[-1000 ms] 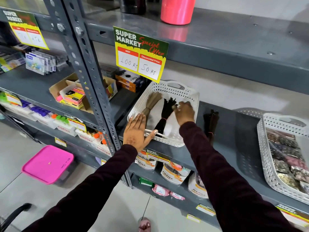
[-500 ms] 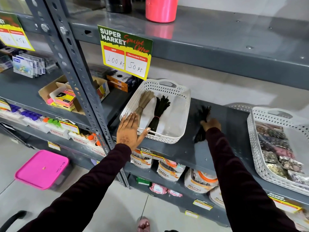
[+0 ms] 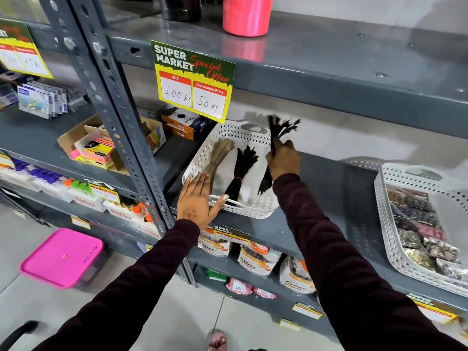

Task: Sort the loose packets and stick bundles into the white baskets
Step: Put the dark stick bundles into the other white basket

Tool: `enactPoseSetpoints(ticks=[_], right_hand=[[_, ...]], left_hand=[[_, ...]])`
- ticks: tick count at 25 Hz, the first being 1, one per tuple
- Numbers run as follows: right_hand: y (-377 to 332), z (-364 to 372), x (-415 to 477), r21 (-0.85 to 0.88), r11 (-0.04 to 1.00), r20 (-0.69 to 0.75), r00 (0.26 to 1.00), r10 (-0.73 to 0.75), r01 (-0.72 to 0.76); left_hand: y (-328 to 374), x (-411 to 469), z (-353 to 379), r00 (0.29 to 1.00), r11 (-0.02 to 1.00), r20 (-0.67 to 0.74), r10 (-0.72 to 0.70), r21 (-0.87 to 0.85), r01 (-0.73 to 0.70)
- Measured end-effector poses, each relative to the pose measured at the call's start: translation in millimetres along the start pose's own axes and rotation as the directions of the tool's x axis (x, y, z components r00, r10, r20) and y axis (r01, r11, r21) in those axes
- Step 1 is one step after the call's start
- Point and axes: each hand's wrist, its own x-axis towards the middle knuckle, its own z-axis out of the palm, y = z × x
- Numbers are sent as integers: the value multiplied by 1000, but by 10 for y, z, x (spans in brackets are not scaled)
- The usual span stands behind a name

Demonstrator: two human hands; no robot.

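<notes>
A white perforated basket (image 3: 202, 158) sits on the grey shelf and holds a tan stick bundle (image 3: 220, 154) and a black stick bundle (image 3: 243, 165). My left hand (image 3: 197, 198) lies flat on the basket's near left rim, fingers spread. My right hand (image 3: 282, 160) grips another black stick bundle (image 3: 279, 129) and holds it upright over the basket's right side, its lower end hanging inside. A second white basket (image 3: 387, 219) at the right holds several dark packets (image 3: 420, 224).
A yellow price sign (image 3: 192, 79) hangs from the upper shelf edge just above the left basket. A pink cylinder (image 3: 247, 15) stands on the top shelf. Orange boxes (image 3: 184, 124) sit behind the basket. A pink-lidded bin (image 3: 62, 257) rests on the floor.
My right hand has picked the black bundle off the shelf at the right of the basket and carried it left and up over the basket. My left hand has stayed on the rim.
</notes>
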Motion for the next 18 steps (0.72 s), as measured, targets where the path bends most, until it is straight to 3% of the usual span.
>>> enactPoseSetpoints(ticks=[5, 8, 11, 16, 18], right_hand=[[-20, 449, -169, -279, 960, 364, 926, 101, 5], [-65, 537, -197, -341, 939, 458, 879, 132, 36], [-102, 543, -249, -352, 935, 469, 871, 144, 35], [-68, 444, -318, -334, 942, 280, 958, 59, 39], [-51, 411, -306, -320, 947, 290, 954, 71, 27]], left_hand=[[2, -10, -21, 1000, 1000, 3, 14, -17, -14], [-26, -2, -7, 1000, 1000, 3, 14, -22, -14], [-24, -10, -6, 1000, 1000, 19, 15, -17, -15], [8, -20, -56, 1000, 1000, 1, 26, 3, -26], [15, -30, -100, 999, 1000, 23, 28, 7, -28]])
